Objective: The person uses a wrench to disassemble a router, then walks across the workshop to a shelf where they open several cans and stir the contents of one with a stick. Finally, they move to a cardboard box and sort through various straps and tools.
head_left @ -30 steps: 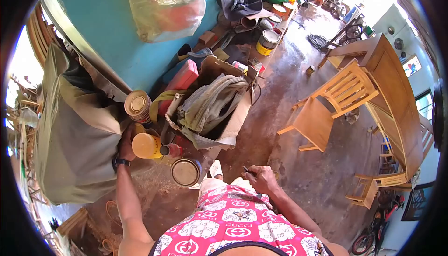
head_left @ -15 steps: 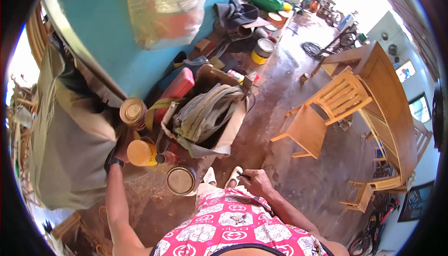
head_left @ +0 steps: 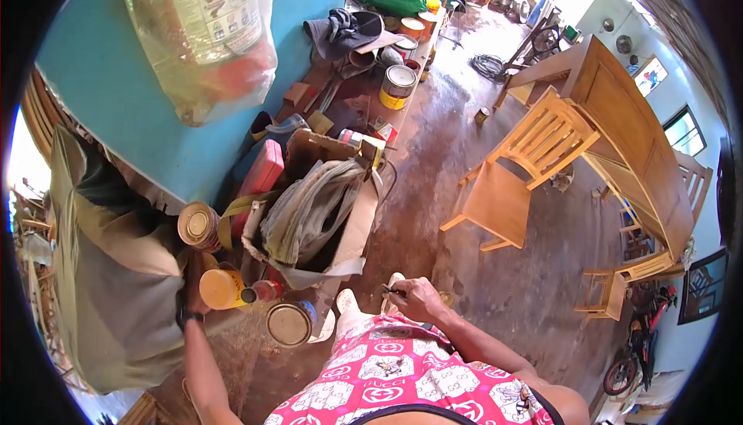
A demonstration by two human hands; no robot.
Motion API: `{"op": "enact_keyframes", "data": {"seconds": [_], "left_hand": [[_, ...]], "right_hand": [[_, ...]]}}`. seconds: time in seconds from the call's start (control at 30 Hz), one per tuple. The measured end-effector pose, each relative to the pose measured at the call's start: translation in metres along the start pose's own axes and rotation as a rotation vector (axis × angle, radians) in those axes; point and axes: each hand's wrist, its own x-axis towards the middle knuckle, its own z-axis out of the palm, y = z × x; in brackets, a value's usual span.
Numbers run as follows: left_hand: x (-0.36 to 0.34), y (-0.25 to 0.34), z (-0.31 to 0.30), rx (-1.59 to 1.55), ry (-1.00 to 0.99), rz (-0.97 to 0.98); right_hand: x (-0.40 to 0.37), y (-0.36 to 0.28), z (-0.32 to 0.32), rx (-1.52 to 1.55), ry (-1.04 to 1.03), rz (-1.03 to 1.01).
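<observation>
My left hand [head_left: 195,289], with a dark band at the wrist, reaches between a draped grey-green cloth [head_left: 116,293] and a yellow-lidded tub [head_left: 221,289]. Its fingers are mostly hidden there. Close by are a small red bottle with a dark cap [head_left: 267,291], a round lidded can [head_left: 291,324] and another can [head_left: 199,224] farther back. In front of my body, my right hand [head_left: 419,301] is closed on a small dark object [head_left: 393,290], too small to name.
An open cardboard box [head_left: 360,239] holds folded grey cloth [head_left: 309,216]. Behind it are a red case [head_left: 261,168] and a yellow-black paint can [head_left: 397,88]. Toward the right stand a wooden chair [head_left: 503,200] and a large wooden furniture piece [head_left: 635,131]. A plastic bag [head_left: 209,38] hangs at upper left.
The view has shifted, so the box, cans and chair appear farther left. My left hand remains beside the yellow-lidded tub, and my right hand stays closed in front of me.
</observation>
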Motion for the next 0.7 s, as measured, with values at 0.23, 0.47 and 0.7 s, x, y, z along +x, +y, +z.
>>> {"op": "enact_keyframes", "data": {"seconds": [0.23,0.47,0.7], "left_hand": [[-0.144,-0.067,0.037,0.071,0.100,-0.448],[-0.276,0.059,0.123,-0.185,-1.147,-1.174],[-0.152,0.307,0.197,0.177,-1.217,0.300]], "right_hand": [[0.028,0.033,-0.039,0.172,-0.053,0.218],[0.089,0.097,-0.092,0.212,-0.105,0.152],[0.170,0.152,-0.184,0.027,-0.133,-0.258]]}}
